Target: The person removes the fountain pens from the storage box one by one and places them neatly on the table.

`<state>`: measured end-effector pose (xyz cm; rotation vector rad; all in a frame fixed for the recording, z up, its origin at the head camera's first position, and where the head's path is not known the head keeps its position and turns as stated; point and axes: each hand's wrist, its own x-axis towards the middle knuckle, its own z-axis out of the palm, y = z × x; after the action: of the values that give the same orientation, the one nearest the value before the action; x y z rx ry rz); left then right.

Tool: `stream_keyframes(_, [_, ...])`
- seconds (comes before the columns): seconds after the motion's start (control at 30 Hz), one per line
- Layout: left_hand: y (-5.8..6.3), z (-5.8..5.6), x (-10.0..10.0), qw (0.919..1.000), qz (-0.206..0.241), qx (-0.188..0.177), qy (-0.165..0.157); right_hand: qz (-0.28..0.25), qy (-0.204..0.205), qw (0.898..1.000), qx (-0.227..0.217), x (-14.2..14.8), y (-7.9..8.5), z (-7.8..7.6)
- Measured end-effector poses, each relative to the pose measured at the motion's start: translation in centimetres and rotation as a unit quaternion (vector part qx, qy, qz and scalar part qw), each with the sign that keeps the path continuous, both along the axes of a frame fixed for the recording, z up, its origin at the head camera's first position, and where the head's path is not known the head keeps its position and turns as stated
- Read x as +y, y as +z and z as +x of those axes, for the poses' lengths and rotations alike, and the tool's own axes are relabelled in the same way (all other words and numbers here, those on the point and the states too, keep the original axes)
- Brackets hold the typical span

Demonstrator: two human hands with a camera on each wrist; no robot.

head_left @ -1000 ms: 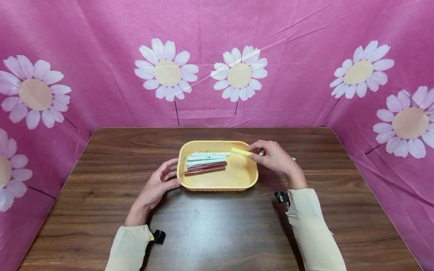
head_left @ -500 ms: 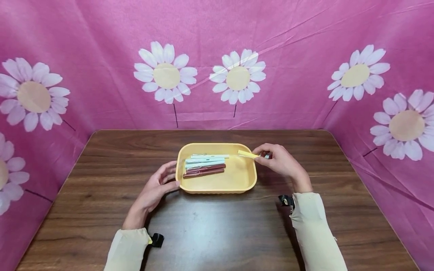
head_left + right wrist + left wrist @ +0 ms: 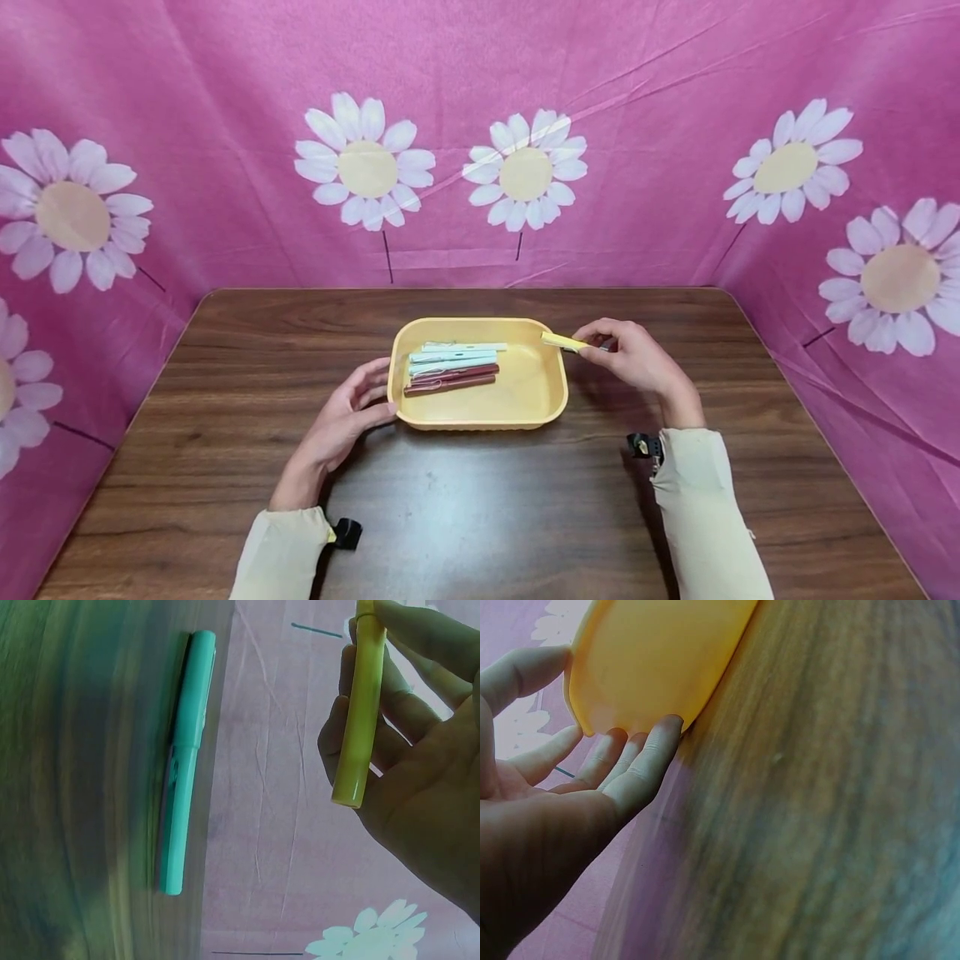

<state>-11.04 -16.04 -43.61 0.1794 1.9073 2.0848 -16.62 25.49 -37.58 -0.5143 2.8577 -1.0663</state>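
Note:
In the head view my right hand (image 3: 633,362) pinches a yellow pen (image 3: 564,341) between thumb and fingers, level with the right rim of the pale yellow tray (image 3: 517,422). The right wrist view shows the yellow pen (image 3: 358,727) pointing out of the grip, with a capped teal pen (image 3: 184,765) lying on the table nearby; from above the right hand mostly covers that teal pen. At the tray's left end my left hand (image 3: 347,417) rests with relaxed fingers against the wall, thumb at the front corner. Some of its fingertips are hidden behind the rim.
Inside the tray's left part lie a whitish pen (image 3: 483,346), mint pens (image 3: 457,364) and maroon pens (image 3: 453,383), side by side. The brown wooden table (image 3: 450,517) ends at a pink flowered cloth (image 3: 450,250) at the back and sides.
My right hand has drawn the yellow pen to the right, from over the tray's inside to its right rim. The left hand and the pens in the tray stay put.

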Motion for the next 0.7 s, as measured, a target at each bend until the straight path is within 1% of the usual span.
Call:
stream_keyframes(0.17, [-0.1, 0.2, -0.2, 1.0, -0.002, -0.004, 0.001, -0.006, 0.001, 1.0, -0.009, 0.3, -0.5, 0.2])
stream_keyframes(0.37, [-0.2, 0.0, -0.2, 1.0, 0.005, 0.004, 0.001, -0.006, -0.008, 1.0, -0.004, 0.9, -1.1, 0.1])
stream_keyframes(0.47, [-0.2, -0.1, -0.1, 1.0, 0.007, 0.006, -0.002, -0.008, -0.018, 1.0, -0.016, 1.4, -1.3, 0.1])
stream_keyframes(0.57, [-0.3, -0.1, 0.0, 0.9999, 0.008, 0.007, -0.004, -0.013, -0.019, 0.999, -0.027, 1.8, -1.6, 0.1])
stream_keyframes(0.7, [-0.3, -0.1, 0.0, 0.9999, 0.009, 0.005, 0.001, -0.016, -0.018, 0.999, -0.022, 2.2, -1.9, 0.0])
